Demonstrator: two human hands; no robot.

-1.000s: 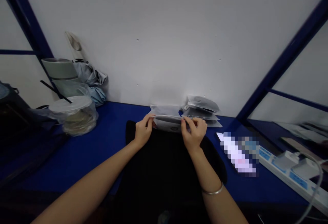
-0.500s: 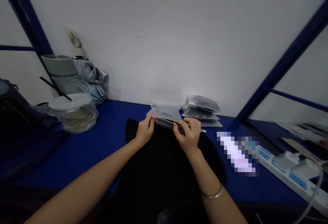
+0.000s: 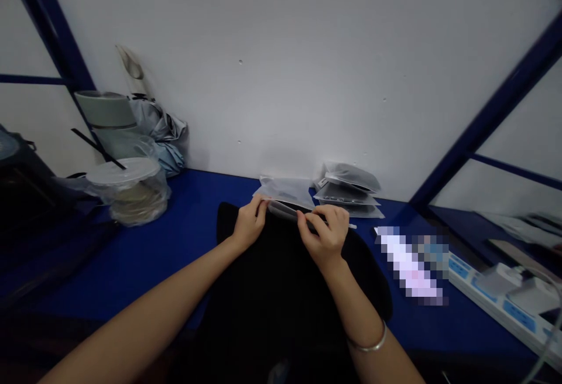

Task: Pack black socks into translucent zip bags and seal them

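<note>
A frosted, translucent plastic bag (image 3: 290, 191) lies at the back of the blue desk, its near edge lifted into an opening. At its left corner, my left hand (image 3: 250, 221) pinches the edge between thumb and fingers. My right hand (image 3: 325, 233) grips the right part of the same edge, fingers curled over it and thumb in front. Something dark shows inside the opening, but I cannot make out what. A small white tip (image 3: 352, 226) sticks out just right of my right hand. Beyond that hand, several similar frosted bags (image 3: 351, 192) are stacked against the wall.
Beneath my forearms spreads a black shape (image 3: 281, 290). On the left stand a lidded plastic cup (image 3: 132, 196) with a black straw, a pale green tumbler (image 3: 109, 116) and a folded umbrella (image 3: 160, 126). A pixelated bright phone-like object (image 3: 408, 267) and a power strip (image 3: 487, 299) lie right.
The whole view has shifted slightly. My right hand has tilted a little at the bag's edge, while my left hand keeps its pinch.
</note>
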